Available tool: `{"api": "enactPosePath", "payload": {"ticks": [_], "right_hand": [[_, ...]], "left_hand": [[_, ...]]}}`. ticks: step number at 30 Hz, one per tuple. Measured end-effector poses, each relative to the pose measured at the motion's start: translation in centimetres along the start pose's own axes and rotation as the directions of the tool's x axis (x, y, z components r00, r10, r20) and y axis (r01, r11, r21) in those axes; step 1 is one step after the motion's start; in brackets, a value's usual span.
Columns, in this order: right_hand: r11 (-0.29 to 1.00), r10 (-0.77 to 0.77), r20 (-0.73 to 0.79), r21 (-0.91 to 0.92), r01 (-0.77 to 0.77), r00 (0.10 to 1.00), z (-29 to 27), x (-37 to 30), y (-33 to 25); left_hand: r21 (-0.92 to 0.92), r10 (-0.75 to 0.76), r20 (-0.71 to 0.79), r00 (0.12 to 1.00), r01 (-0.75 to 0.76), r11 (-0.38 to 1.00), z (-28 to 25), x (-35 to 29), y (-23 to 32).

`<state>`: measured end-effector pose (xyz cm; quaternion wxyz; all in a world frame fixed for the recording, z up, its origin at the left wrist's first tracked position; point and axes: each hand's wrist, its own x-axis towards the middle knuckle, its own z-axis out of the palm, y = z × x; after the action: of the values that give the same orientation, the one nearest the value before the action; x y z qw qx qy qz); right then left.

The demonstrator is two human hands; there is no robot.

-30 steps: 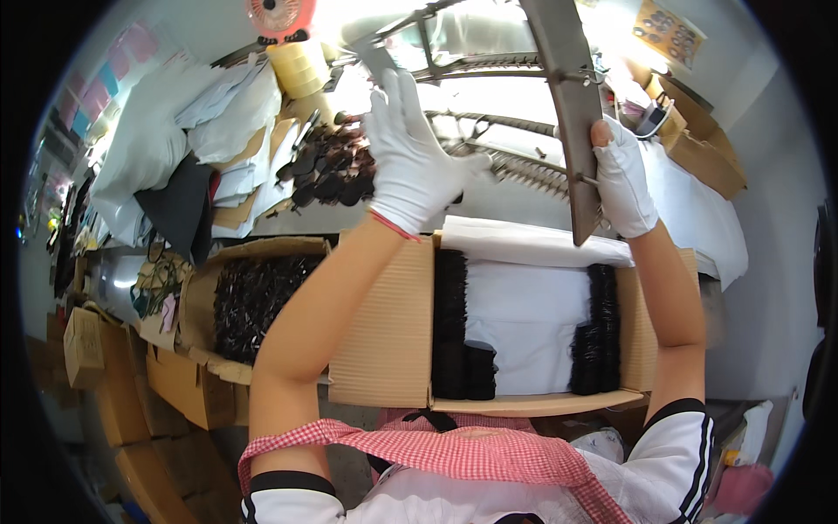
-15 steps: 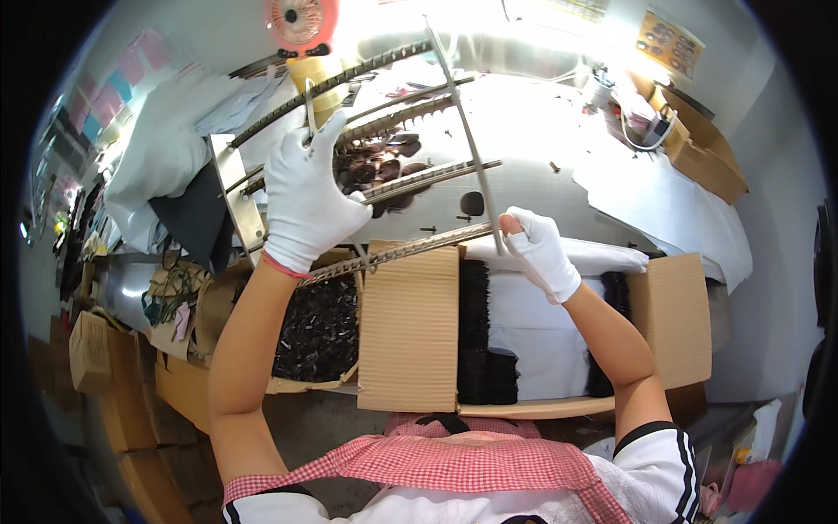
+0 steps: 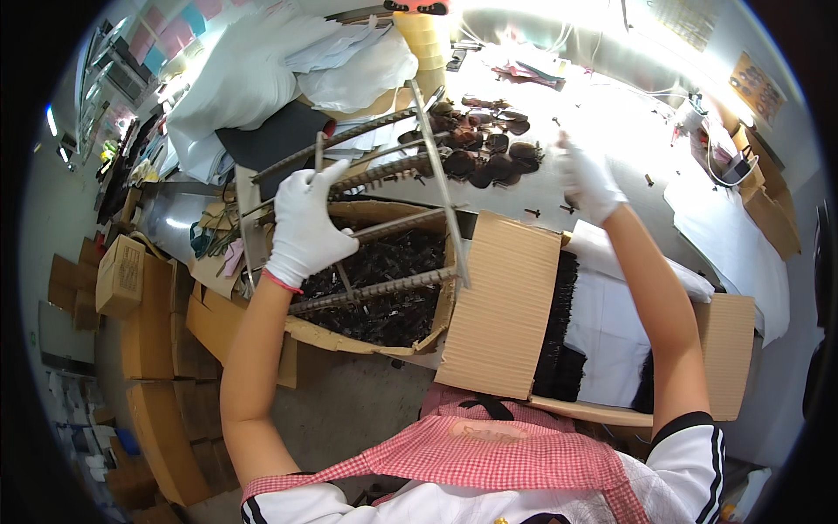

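My gloved left hand (image 3: 305, 223) grips a metal rack (image 3: 440, 179) with several ribbed, toothed bars between two flat end strips. It hangs tilted over an open carton (image 3: 449, 301) filled with small black pieces (image 3: 393, 310). My right hand (image 3: 594, 183), also in a white glove, is off the rack, above the metal tabletop. Motion smears its fingers, so whether they hold anything cannot be made out. Between the rack and that hand lies a pile of dark, rounded, lens-like pieces (image 3: 493, 162). Small dark bits (image 3: 534, 212) are scattered near the table's front edge.
Right of the carton stands another cardboard box (image 3: 497, 306) with white sheeting (image 3: 611, 349) and rows of black pieces. White paper (image 3: 720, 223) covers the table's right side. A yellow column (image 3: 425, 44) and white plastic (image 3: 236, 79) are behind the rack. Stacked cartons (image 3: 148, 323) stand left.
My right hand has let go of the rack's end strip and moved up and right over the table. The rack, in my left hand, has come over the carton of black pieces. The view has shifted left.
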<state>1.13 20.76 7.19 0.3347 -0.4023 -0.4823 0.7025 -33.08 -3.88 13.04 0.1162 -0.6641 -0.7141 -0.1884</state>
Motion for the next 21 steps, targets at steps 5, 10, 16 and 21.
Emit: {"api": "enactPosePath", "payload": {"ticks": [5,10,16,21], "right_hand": [[0.859,-0.166,0.315,-0.42,0.294,0.935,12.4,-2.2,1.4],[0.78,-0.295,0.039,-0.567,0.264,0.955,5.4,-1.4,0.5],[0.966,-0.259,-0.593,-0.169,0.197,0.762,-15.2,-1.7,-0.5],[0.866,-0.277,-0.889,-0.067,0.495,0.364,-36.5,-11.8,-4.8]], "left_hand": [[-0.06,0.092,0.027,0.995,-0.09,0.994,0.1,-1.0,0.7],[-0.11,0.028,0.136,0.99,-0.012,0.994,0.3,-2.3,-2.1],[-0.123,0.004,0.284,0.959,0.032,0.992,2.2,-2.9,-3.9],[-0.179,0.139,0.216,0.966,-0.101,0.979,1.0,-0.8,-0.8]]}}
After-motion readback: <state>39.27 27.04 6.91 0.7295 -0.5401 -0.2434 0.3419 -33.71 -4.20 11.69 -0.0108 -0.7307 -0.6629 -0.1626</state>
